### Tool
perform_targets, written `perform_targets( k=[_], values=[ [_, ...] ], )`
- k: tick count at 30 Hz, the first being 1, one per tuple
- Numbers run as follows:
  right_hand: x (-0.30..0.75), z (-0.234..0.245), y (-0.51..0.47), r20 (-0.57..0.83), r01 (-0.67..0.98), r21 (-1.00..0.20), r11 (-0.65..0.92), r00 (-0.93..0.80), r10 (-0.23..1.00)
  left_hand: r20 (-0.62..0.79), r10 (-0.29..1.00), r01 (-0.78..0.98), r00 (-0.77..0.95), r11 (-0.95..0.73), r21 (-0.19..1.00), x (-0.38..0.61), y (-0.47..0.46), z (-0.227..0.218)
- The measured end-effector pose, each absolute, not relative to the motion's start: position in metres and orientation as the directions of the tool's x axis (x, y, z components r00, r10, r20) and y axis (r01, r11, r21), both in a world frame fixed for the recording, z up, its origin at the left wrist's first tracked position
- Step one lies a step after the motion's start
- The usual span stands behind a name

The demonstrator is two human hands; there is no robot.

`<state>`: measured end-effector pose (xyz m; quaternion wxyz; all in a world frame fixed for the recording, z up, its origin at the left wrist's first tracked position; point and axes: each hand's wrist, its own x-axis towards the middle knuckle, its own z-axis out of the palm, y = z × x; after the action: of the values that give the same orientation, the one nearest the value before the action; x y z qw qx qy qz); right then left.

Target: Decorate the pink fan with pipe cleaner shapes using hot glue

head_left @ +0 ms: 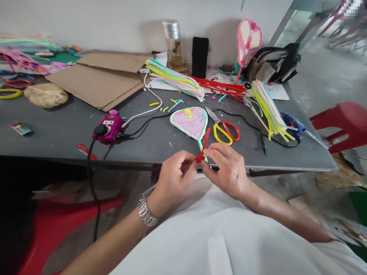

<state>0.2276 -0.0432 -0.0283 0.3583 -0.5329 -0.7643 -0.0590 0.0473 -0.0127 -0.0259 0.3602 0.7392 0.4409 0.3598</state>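
Observation:
A red pipe cleaner (206, 138) is bent into a small bunch, with one end sticking up. My left hand (175, 176) pinches the bunch from the left, thumb against fingers. From the right, my right hand (229, 168) grips the same pipe cleaner with its fingertips. Just beyond my hands, a pink fan-shaped piece (191, 123) with a mint-green fuzzy border lies on the table, bearing yellow and blue bits. Its green stem runs down behind the red pipe cleaner. Scissors (225, 130) with yellow and red handles lie to its right, blades parted.
Bundles of coloured pipe cleaners (174, 78) lie on the grey table (143, 147). A purple power adapter (110, 128) with cords stands left. Behind are cardboard (106, 82), a bottle (173, 46), a finished-looking pink fan (249, 42) and a bag (272, 63). A glue gun (294, 126) lies right.

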Motion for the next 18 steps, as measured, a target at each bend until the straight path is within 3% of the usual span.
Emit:
perform_targets(
  k=[8, 18],
  values=[
    [0.2243, -0.0338, -0.0431, 0.618, 0.883, -0.249, 0.398, -0.172, 0.767, 0.267, 0.875, 0.476, 0.405, -0.45, 0.755, 0.0453, -0.0145, -0.0293],
    [0.2252, -0.0382, -0.0426, 0.621, 0.852, -0.283, 0.439, -0.186, 0.761, 0.292, 0.845, 0.431, 0.448, -0.491, 0.757, 0.0419, -0.0116, -0.0319]
  ],
)
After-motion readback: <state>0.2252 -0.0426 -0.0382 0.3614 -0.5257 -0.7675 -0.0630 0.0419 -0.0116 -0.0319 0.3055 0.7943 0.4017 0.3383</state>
